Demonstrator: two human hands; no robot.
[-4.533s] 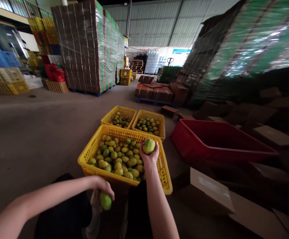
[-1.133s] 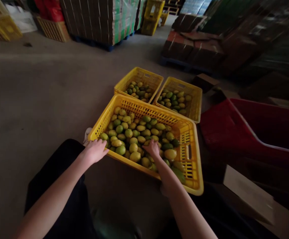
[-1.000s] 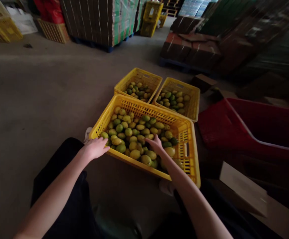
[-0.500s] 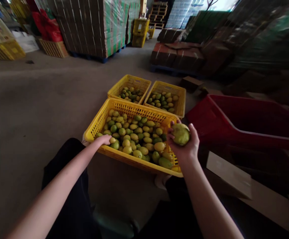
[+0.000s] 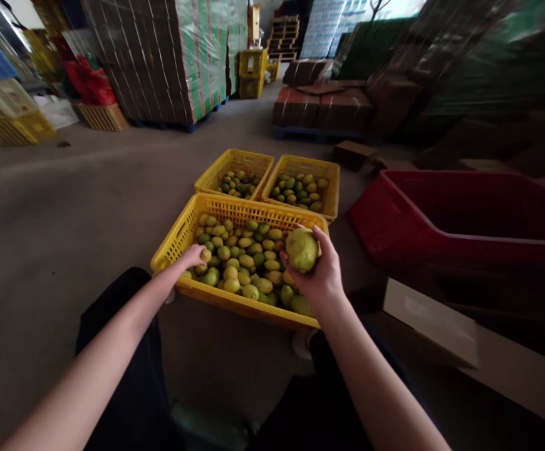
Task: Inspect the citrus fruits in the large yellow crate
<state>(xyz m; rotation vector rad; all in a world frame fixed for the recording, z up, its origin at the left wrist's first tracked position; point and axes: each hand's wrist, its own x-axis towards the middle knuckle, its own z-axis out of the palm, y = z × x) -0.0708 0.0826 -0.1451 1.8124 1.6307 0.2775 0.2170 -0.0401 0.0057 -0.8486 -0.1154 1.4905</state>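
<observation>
A yellow plastic crate (image 5: pixel 249 314) full of yellow and green lemons (image 5: pixel 247 261) sits in front of my knees. Over its right side my right hand (image 5: pixel 324 275) is closed around a large, knobbly yellow-green lemon (image 5: pixel 302 250), raised above the pile. At the crate's left end, my left hand (image 5: pixel 192 257) has its fingers on a small yellow lemon (image 5: pixel 205 255), just above the other fruit. The undersides of both held lemons are hidden.
Two more yellow crates, a left one (image 5: pixel 201 182) and a right one (image 5: pixel 334 191), stand just beyond with lemons inside. To the right are a large red tub (image 5: pixel 385 216) and an open cardboard box (image 5: pixel 427 319). Wrapped pallet stacks (image 5: pixel 145 56) rise behind.
My right hand has moved left with the large lemon, from the crate's right edge to over the pile. My left hand has lifted slightly with the small lemon. The view has shifted a little.
</observation>
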